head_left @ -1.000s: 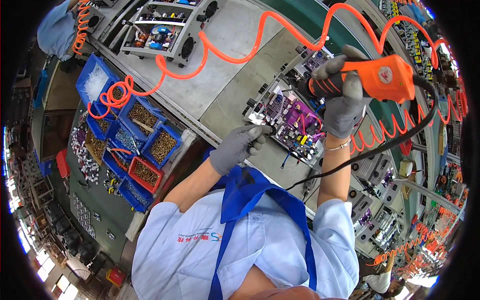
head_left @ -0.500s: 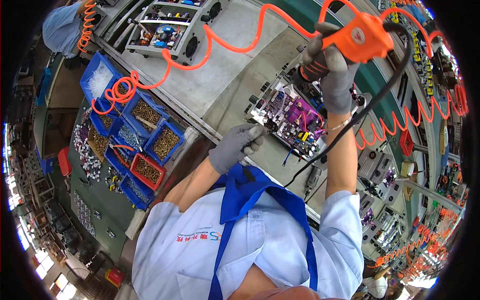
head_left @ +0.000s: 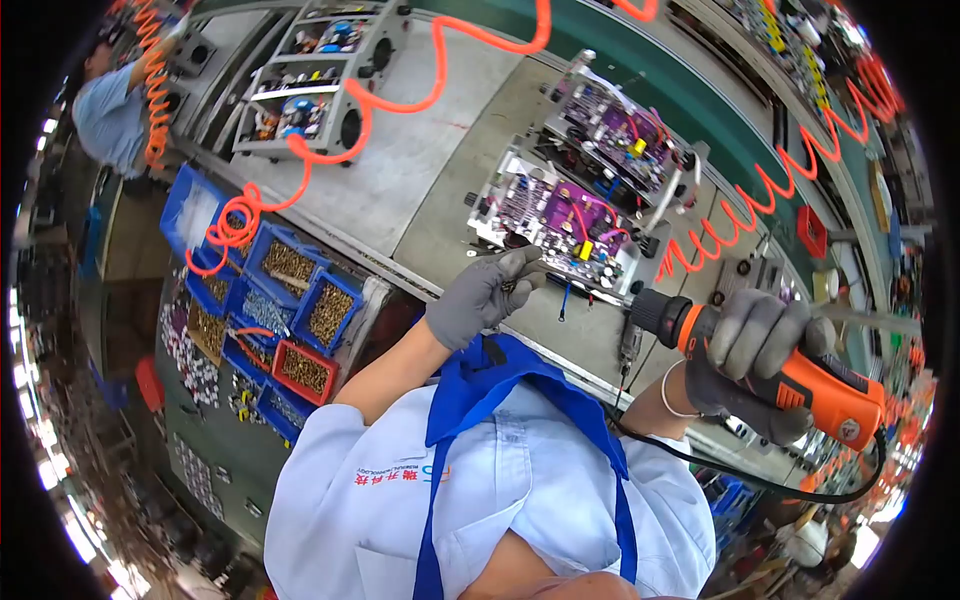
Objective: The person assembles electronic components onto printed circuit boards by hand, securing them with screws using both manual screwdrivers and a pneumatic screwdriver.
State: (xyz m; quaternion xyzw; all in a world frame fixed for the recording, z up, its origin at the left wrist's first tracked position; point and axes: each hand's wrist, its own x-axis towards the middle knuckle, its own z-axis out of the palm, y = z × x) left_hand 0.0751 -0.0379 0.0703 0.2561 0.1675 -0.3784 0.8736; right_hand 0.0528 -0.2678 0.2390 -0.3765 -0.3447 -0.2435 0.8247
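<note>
Gripping an orange power screwdriver (head_left: 692, 327) firmly in the right hand (head_left: 760, 358), pointing it toward the curled left hand (head_left: 482, 300), near the front edge of the closer circuit board (head_left: 562, 218) on the bench (head_left: 440, 205). Cannot tell whether pinching anything in the left. Probably lining up the screwdriver; calling next for steady, careful aim.

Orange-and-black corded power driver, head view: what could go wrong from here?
1. The long slim metal bit of the power driver points toward the grey-gloved left hand; a slip might jab it.
2. The bit appears close to the purple circuit board, whose components are exposed, so a swing could scrape them.
3. The black cord curves in a slack loop past the grey-gloved right hand; it may snag when that hand moves.
</note>
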